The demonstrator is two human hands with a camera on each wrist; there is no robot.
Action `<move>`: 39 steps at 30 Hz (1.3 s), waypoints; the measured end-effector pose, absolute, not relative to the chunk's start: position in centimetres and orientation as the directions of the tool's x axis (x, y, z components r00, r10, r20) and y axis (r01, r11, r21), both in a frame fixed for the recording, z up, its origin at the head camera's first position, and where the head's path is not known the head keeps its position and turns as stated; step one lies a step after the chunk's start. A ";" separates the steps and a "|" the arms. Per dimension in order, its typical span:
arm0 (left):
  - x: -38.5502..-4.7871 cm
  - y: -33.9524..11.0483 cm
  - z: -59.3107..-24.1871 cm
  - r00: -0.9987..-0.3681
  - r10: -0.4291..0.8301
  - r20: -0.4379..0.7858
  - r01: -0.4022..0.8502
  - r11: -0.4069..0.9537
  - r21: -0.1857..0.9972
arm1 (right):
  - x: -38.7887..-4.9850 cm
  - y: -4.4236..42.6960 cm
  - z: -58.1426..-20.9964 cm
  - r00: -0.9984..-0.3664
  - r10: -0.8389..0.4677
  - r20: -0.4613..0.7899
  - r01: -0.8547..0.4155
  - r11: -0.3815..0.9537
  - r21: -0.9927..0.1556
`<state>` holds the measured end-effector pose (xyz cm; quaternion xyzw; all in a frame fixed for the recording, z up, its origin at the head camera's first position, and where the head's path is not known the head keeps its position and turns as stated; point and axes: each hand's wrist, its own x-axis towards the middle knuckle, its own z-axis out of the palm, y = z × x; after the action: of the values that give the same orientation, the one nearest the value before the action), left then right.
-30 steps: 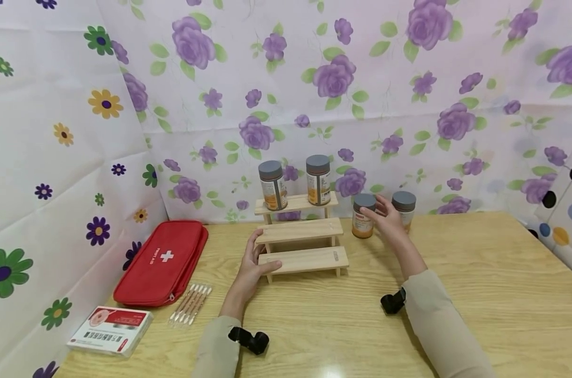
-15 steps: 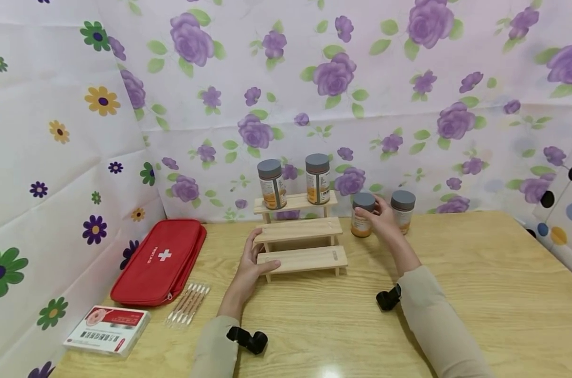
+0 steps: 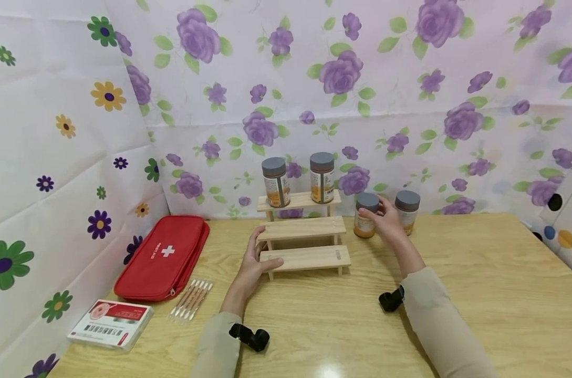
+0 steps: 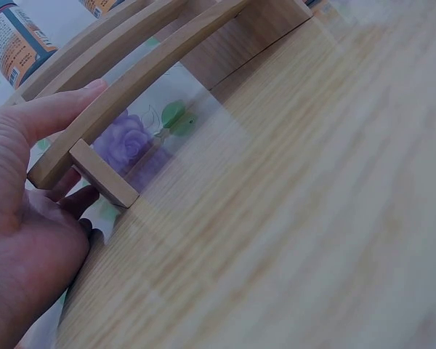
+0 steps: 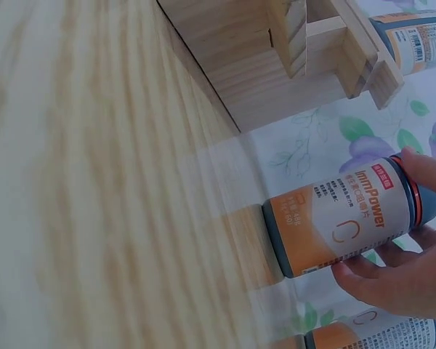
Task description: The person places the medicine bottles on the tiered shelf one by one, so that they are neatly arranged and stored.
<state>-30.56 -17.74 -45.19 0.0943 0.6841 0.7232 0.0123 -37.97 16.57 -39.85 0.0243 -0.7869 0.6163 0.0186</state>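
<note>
A three-step wooden display rack (image 3: 304,259) stands on the table. My left hand (image 3: 250,268) holds its left end, with the thumb over the lowest step and the fingers behind. To the right of the rack, my right hand (image 3: 388,220) grips a supplement bottle (image 3: 363,226) with a grey lid and orange-and-white label. In the right wrist view that bottle (image 5: 341,218) has the thumb near its lid and fingers along its side; whether its base touches the table I cannot tell. Two matching bottles, one left (image 3: 277,186) and one right (image 3: 322,181), stand on the top step.
Another grey-lidded bottle (image 3: 407,210) stands just right of my right hand. On the left lie a red first-aid pouch (image 3: 160,260), a pack of cotton swabs (image 3: 191,299) and a white-and-red box (image 3: 111,324). A flowered cloth (image 3: 286,105) hangs behind the table.
The fingers of my right hand have drawn in closer around the bottle. My left hand keeps its hold on the rack. The head view has shifted slightly.
</note>
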 end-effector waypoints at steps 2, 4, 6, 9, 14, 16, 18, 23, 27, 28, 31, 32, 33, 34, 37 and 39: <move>-30.5 -17.8 -45.2 -0.981 0.149 0.121 0.113 -0.062 0.992 | -37.9 16.6 -39.9 -0.998 -0.015 0.058 -0.060 0.232 -0.971; -30.5 -17.8 -45.3 -0.981 0.149 0.121 0.112 -0.066 0.992 | -37.8 16.6 -39.9 -0.998 -0.011 0.063 -0.064 0.229 -0.971; -30.5 -17.8 -45.3 -0.982 0.146 0.123 0.114 -0.065 0.991 | -37.8 16.6 -39.9 -0.998 -0.010 0.069 -0.069 0.226 -0.972; -30.5 -17.8 -45.3 -0.982 0.145 0.117 0.109 -0.060 0.992 | -37.7 16.7 -39.9 -0.997 -0.006 0.076 -0.076 0.224 -0.972; -30.6 -17.7 -45.4 -0.981 0.153 0.118 0.110 -0.065 0.992 | -37.5 16.6 -39.6 -0.996 0.013 0.090 -0.085 0.226 -0.970; -30.5 -17.8 -45.4 -0.981 0.153 0.118 0.108 -0.070 0.992 | -37.4 16.5 -39.5 -0.996 0.020 0.087 -0.080 0.225 -0.971; -30.3 -17.8 -45.5 -0.981 0.155 0.116 0.107 -0.066 0.992 | -37.2 16.3 -39.4 -0.996 0.025 0.086 -0.078 0.222 -0.972; -30.3 -17.7 -45.3 -0.980 0.155 0.127 0.118 -0.067 0.991 | -36.9 15.9 -38.5 -0.993 0.066 0.102 -0.088 0.195 -0.977; -30.4 -17.4 -45.2 -0.978 0.161 0.132 0.121 -0.075 0.990 | -36.5 16.1 -37.5 -0.984 0.123 0.128 -0.107 0.164 -0.981; -30.4 -17.3 -45.2 -0.977 0.168 0.134 0.123 -0.072 0.990 | -36.3 16.2 -37.3 -0.982 0.134 0.135 -0.113 0.160 -0.981; -30.4 -17.2 -45.1 -0.975 0.179 0.132 0.121 -0.069 0.990 | -36.0 16.2 -36.6 -0.977 0.152 0.152 -0.127 0.159 -0.979; -30.4 -17.3 -45.1 -0.976 0.177 0.130 0.120 -0.068 0.990 | -35.9 16.1 -36.4 -0.976 0.154 0.155 -0.131 0.157 -0.979; -30.4 -17.3 -45.2 -0.977 0.171 0.129 0.118 -0.069 0.991 | -35.8 16.0 -36.2 -0.975 0.156 0.160 -0.137 0.152 -0.979; -30.3 -17.4 -45.2 -0.978 0.164 0.127 0.117 -0.069 0.991 | -35.7 15.8 -36.1 -0.975 0.156 0.161 -0.139 0.143 -0.980; -30.2 -17.6 -45.2 -0.981 0.148 0.124 0.114 -0.075 0.991 | -35.5 15.3 -35.6 -0.970 0.175 0.171 -0.154 0.109 -0.982; -30.2 -17.6 -45.3 -0.981 0.150 0.123 0.113 -0.075 0.991 | -35.3 15.1 -35.3 -0.966 0.197 0.170 -0.156 0.085 -0.984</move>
<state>-30.19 -17.64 -45.32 0.0968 0.6798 0.7269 0.0128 -35.33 15.15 -35.33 -0.0141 -0.7248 0.6764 0.1305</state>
